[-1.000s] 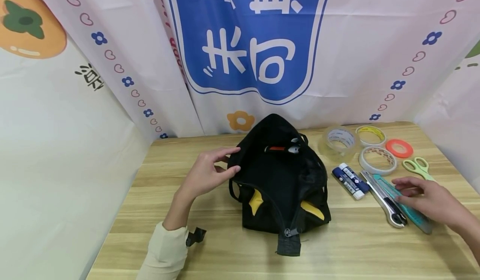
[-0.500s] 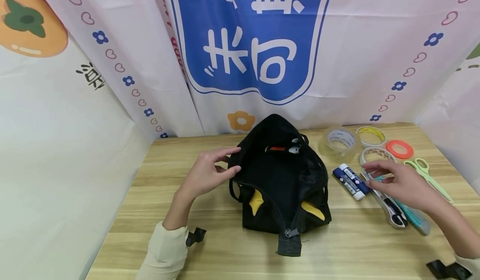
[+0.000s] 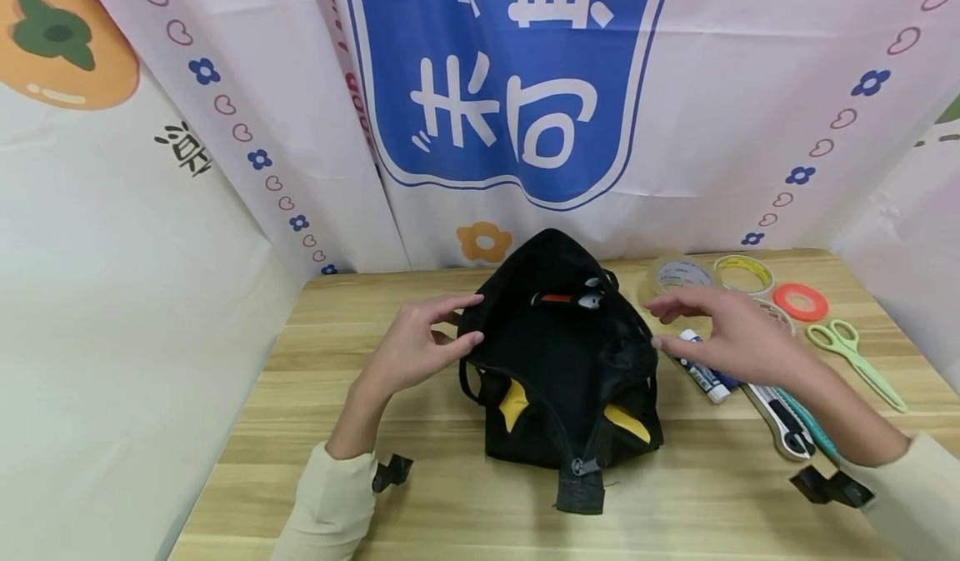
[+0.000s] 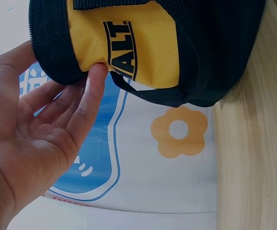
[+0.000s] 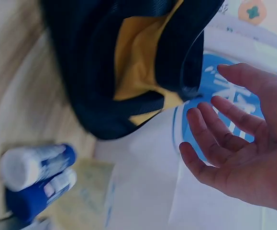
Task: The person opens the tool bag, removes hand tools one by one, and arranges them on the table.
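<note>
A black tool bag (image 3: 536,440) with yellow panels stands unzipped on the table, its mouth spread wide. Inside lies a red-and-black item (image 3: 557,299) with pale ends; its kind is unclear. My left hand (image 3: 408,348) pinches the bag's left rim between thumb and fingers; in the left wrist view a fingertip presses the yellow panel (image 4: 157,48) outside. At the right rim, my right hand (image 3: 731,336) reaches in with fingers spread and holds nothing. The right wrist view shows that hand (image 5: 238,148) slightly apart from the bag's edge.
Under my right arm lie two glue-stick-like tubes (image 3: 703,378), a silver utility knife (image 3: 780,423) and a teal one (image 3: 813,428). Behind are clear tape (image 3: 675,271), other rolls, an orange-red ring (image 3: 783,301) and green scissors (image 3: 847,348). A printed cloth (image 3: 675,211) hangs behind the table.
My right hand has moved left from beside the teal utility knife, over the tubes, to the bag's right rim. My left hand has stayed on the left rim.
</note>
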`<state>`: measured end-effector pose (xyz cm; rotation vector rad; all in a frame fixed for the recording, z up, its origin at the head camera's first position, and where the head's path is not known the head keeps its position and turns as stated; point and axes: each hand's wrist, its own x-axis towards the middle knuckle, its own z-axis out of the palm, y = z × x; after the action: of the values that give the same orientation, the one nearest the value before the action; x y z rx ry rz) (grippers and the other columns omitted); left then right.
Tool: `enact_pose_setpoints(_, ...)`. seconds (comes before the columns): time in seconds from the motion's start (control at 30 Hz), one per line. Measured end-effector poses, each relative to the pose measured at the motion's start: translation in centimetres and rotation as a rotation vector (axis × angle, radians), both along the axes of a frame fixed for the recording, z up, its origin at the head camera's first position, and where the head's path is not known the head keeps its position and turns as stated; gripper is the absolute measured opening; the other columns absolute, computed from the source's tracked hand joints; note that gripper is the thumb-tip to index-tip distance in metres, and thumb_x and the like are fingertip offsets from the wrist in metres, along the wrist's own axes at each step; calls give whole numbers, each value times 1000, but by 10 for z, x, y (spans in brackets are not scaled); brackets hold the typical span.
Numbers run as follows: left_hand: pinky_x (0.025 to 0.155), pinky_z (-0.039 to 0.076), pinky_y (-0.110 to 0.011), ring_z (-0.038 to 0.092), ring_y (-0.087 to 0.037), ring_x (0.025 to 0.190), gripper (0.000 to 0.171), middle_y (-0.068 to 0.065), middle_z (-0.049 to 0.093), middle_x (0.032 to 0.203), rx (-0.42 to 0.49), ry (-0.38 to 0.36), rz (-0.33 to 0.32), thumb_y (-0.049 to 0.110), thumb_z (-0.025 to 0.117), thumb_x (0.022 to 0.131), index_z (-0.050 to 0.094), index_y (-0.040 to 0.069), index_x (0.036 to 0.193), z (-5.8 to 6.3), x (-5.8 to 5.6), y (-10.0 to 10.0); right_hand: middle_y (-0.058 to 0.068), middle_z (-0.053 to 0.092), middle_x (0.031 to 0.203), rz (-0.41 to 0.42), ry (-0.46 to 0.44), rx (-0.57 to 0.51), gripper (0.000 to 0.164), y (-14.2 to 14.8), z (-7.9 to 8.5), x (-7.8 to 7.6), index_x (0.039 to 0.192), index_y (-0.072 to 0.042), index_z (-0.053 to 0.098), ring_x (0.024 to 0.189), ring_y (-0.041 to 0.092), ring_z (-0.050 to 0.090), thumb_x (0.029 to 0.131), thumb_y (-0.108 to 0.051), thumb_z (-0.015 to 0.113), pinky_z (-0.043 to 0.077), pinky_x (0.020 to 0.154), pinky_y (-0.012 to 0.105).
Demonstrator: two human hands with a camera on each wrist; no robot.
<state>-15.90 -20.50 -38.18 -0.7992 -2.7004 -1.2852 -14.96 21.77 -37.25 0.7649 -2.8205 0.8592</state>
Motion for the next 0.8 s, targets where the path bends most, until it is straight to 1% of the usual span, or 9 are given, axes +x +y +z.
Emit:
enact_pose_setpoints(0.07, 73, 65, -23, 75, -31, 112, 48, -13, 71, 143, -1, -1, 1, 12, 80, 97, 69, 9, 144, 0, 0, 0, -1, 78, 120, 33, 3, -18, 39, -9, 5, -1, 129, -16, 76, 109, 19, 73, 93, -27, 87, 61, 94, 50)
enact_pose_setpoints(0.17, 74, 66, -23, 75, -31, 113, 48, -12, 71, 144, -4, -1, 3, 12, 80, 97, 69, 10, 144, 1, 0, 1, -2, 79, 117, 73, 11, -39, 37, -22, 10, -2, 127, -16, 77, 108, 15, 72, 92, -24, 87, 61, 95, 49)
enact_pose_setpoints(0.27, 74, 66, -23, 75, -31, 113, 48, -12, 71, 143, -8, 0, 4, 13, 80, 97, 69, 10, 144, 1, 0, 1, -5, 79, 113, 102, 20, -38, 37, -34, 14, -3, 126, -17, 77, 105, 12, 72, 91, -22, 87, 60, 94, 46)
enact_pose_setpoints(0.37, 74, 66, -22, 75, -31, 112, 48, -12, 71, 143, -13, 6, 5, 13, 80, 97, 69, 10, 143, 1, 1, 0, -6, 78, 112, 122, 16, -35, 37, -46, 17, -5, 126, -19, 77, 105, 12, 71, 91, -22, 87, 59, 93, 45)
enact_pose_setpoints(0.53, 74, 65, -22, 75, -31, 112, 48, -12, 71, 143, -18, 10, 9, 13, 80, 97, 70, 10, 143, 0, 1, -1, -5, 77, 119, 168, -10, -58, 36, -63, 22, -8, 127, -18, 75, 108, 15, 72, 93, -21, 85, 61, 95, 49)
enact_pose_setpoints(0.6, 74, 65, -22, 75, -31, 113, 48, -12, 71, 143, -18, 12, 10, 14, 80, 97, 70, 10, 143, 0, 1, -1, -4, 77, 122, 190, -14, -64, 35, -69, 24, -10, 128, -18, 75, 109, 16, 72, 94, -21, 84, 62, 95, 49)
enact_pose_setpoints(0.8, 74, 65, -22, 76, -30, 112, 47, -12, 72, 142, -25, 20, 8, 15, 80, 97, 70, 10, 143, 1, 0, -1, -3, 77, 119, 230, -28, -50, 35, -82, 22, -19, 128, -17, 75, 109, 16, 72, 95, -24, 83, 62, 91, 41)
